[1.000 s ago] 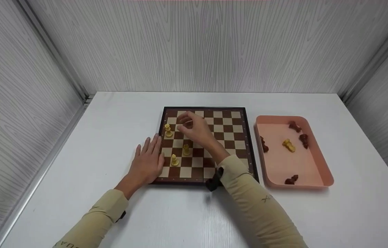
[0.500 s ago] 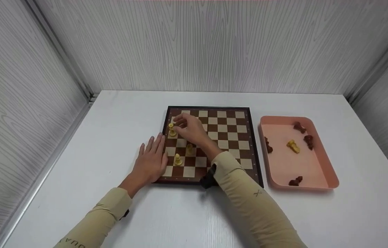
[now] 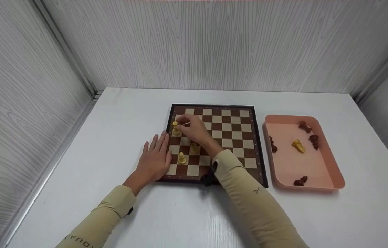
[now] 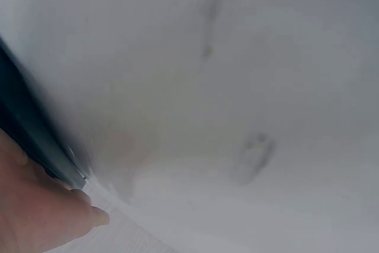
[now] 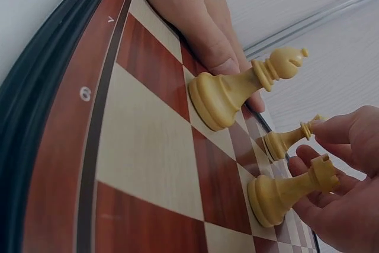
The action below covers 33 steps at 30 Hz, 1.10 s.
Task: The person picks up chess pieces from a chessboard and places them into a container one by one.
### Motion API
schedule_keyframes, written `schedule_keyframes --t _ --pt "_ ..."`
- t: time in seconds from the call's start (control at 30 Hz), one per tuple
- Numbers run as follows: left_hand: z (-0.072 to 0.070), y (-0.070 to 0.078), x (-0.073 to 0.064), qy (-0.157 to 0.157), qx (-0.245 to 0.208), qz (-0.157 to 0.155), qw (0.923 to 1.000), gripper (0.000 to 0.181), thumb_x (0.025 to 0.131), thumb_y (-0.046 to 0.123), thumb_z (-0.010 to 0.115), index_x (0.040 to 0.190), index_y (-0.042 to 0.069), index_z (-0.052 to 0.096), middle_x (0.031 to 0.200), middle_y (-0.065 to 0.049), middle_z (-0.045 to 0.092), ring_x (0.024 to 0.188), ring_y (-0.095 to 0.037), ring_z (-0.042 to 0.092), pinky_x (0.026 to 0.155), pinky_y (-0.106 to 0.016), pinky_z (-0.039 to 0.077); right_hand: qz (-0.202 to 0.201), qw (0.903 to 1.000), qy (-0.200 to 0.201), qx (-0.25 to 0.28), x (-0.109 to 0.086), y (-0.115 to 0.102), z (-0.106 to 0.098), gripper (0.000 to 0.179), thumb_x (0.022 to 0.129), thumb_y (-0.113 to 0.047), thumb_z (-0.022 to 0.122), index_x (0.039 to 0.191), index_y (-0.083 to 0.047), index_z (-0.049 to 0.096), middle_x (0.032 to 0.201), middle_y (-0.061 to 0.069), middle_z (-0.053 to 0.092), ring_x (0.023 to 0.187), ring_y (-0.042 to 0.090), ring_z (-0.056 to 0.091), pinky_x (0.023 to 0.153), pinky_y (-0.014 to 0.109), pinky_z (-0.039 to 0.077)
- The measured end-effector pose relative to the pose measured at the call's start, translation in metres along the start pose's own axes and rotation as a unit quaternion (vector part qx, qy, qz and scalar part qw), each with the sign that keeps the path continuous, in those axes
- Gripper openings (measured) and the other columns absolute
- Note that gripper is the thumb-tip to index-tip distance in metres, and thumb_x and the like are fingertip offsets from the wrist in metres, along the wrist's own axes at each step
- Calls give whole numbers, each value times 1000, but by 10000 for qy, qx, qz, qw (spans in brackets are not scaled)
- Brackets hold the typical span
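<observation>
My right hand reaches over the chessboard and pinches the upper part of a tall pale yellow chess piece near the board's left edge. Fingertips partly hide its top in the right wrist view, and the piece leans with the tilted camera. A pale yellow rook and bishop stand upright on squares closer to me. My left hand lies with fingers extended along the board's left rim. The left wrist view catches only part of that hand against the dark edge.
Right of the board sits a pink tray holding several dark red chess pieces and one pale yellow piece, lying down. The white table is bounded by grey wood-grain panels at the back and both sides.
My right hand has moved left to the tall piece, and its fingers have closed in on the top. The left hand stays at the rim. The whole head view has shifted slightly.
</observation>
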<state>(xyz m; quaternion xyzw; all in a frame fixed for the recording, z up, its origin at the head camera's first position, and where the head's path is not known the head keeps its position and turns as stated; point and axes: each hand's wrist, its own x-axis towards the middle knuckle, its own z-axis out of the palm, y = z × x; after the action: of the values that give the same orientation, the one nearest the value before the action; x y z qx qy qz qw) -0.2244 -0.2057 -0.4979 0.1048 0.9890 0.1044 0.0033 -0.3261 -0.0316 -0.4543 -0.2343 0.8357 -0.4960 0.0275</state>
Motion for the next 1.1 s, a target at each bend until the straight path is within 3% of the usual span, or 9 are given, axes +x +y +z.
schedule_keyframes --t 0.47,1.1 --pt "0 -1 0 -2 29 -6 10000 64 111 37 22 165 4 8 172 -11 3 157 -35 5 123 -59 8 137 9999 34 67 3 0 4 18 101 -13 68 116 -5 73 112 7 72 104 18 66 86 32 54" --pt "0 -1 -1 -18 35 -18 10000 65 111 38 22 165 5 7 172 -11 4 157 -35 5 123 -59 7 111 9996 224 132 4 3 8 14 99 -14 71 109 -6 75 107 5 72 97 16 65 84 31 54"
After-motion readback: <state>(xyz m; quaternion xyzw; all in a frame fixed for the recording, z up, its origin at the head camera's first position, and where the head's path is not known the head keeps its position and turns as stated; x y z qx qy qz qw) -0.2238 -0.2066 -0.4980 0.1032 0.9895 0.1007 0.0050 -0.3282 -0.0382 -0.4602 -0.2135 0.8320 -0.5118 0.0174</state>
